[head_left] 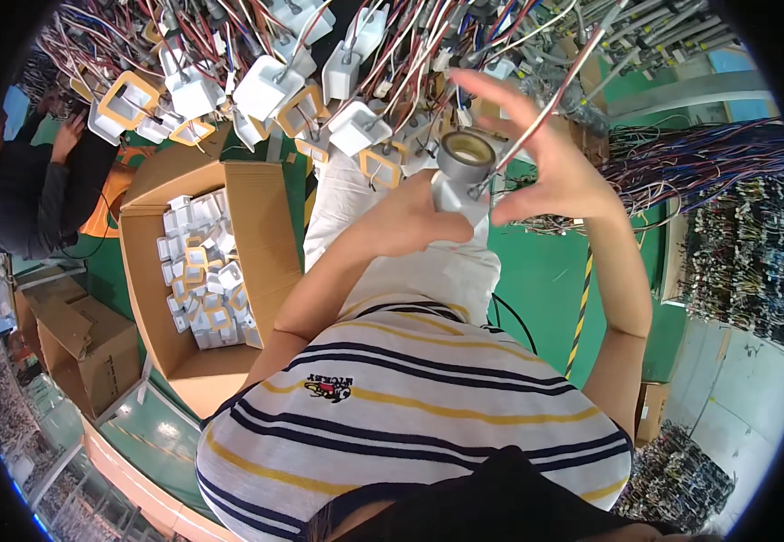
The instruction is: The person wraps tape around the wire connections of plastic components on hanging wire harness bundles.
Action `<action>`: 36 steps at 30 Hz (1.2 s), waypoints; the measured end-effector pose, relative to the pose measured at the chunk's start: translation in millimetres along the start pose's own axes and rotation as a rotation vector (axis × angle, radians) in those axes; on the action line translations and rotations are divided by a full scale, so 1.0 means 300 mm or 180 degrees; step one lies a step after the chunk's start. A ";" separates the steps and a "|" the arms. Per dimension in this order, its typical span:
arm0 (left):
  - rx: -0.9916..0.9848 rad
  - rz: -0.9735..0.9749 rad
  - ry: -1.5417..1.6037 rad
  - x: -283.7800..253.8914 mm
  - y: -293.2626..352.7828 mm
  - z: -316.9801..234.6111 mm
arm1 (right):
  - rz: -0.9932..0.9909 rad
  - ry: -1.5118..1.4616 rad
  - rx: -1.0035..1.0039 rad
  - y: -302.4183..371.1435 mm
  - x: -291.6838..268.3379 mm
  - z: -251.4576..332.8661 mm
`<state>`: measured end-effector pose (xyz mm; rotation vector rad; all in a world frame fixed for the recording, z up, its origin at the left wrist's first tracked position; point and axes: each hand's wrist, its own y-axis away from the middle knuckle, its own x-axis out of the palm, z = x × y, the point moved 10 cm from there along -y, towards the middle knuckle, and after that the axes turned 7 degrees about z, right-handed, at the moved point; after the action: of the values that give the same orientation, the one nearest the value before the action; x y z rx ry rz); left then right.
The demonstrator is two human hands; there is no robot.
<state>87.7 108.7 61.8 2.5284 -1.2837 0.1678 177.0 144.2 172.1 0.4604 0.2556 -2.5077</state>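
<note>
Left grip around white part

Green floor under open cardboard boxes

You stand on a green workshop floor crowded with boxes and wiring.

Below you the green floor carries a yellow-and-black striped line. To your left sits an open cardboard box, with smaller closed cartons near it. Bundles of coloured wires hang at your right, and another person works at far left.
</note>
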 end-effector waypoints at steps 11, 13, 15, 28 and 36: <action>0.0653 -0.1500 -0.1412 -0.120 0.036 -0.090 | 0.0571 0.0986 0.0823 0.009 0.027 -0.040; 0.0789 -0.1545 -0.1517 -0.118 0.028 -0.097 | -0.0093 -0.0961 0.1085 0.064 0.051 -0.039; 0.0931 -0.1533 -0.1614 -0.099 0.024 -0.101 | -0.0185 -0.0722 0.1344 0.090 0.052 -0.072; 0.0752 -0.1390 -0.1608 -0.081 0.009 -0.084 | 0.0507 0.0222 0.1109 0.080 0.052 -0.028; 0.0638 -0.0499 -0.1084 0.077 0.017 -0.040 | -0.1366 0.0334 0.0287 0.107 -0.005 -0.006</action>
<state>97.7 91.9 79.6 2.9115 -1.2279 -0.1863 197.0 119.1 168.5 0.6307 0.3097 -2.9261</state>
